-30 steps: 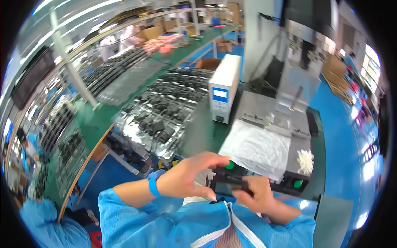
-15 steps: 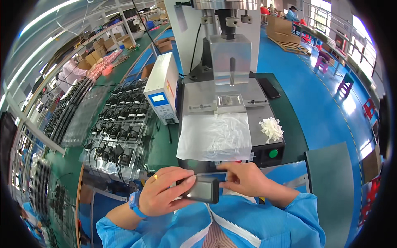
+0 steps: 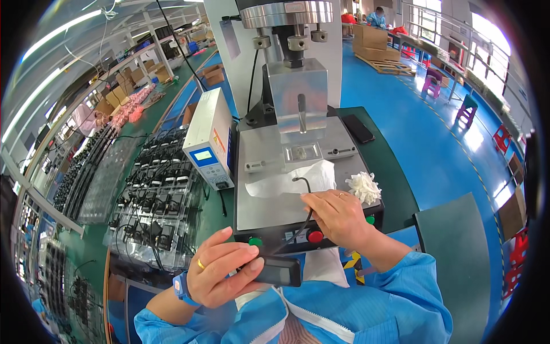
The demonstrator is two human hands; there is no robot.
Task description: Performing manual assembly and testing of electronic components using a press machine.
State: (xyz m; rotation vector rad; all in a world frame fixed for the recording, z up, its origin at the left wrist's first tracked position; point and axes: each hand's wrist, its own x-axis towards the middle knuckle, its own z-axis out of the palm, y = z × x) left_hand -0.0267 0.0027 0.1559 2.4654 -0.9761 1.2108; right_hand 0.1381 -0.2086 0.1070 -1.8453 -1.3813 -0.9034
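My left hand (image 3: 224, 268) is closed around a black rectangular plastic casing (image 3: 282, 270), held low in front of my blue jacket. A thin black cable (image 3: 293, 236) rises from near the casing. My right hand (image 3: 338, 215) pinches this cable between thumb and fingertips, leaving its bent free end above the machine's base. Behind that end, a white sheet (image 3: 269, 186) lies on the metal base plate (image 3: 263, 213). Farther back, a metal block (image 3: 298, 97) hangs over a small clear fixture (image 3: 303, 153).
A white control box (image 3: 209, 137) with a screen stands left of the press, beside trays of black cabled parts (image 3: 152, 200). White scraps (image 3: 364, 188) and a black phone (image 3: 358, 128) are on the right. Red (image 3: 315, 236) and green (image 3: 255, 242) buttons line the front.
My right hand has moved up and away from the casing, drawing the cable out. The white sheet's near edge has shifted back, uncovering the plate and front buttons. My left hand keeps the casing.
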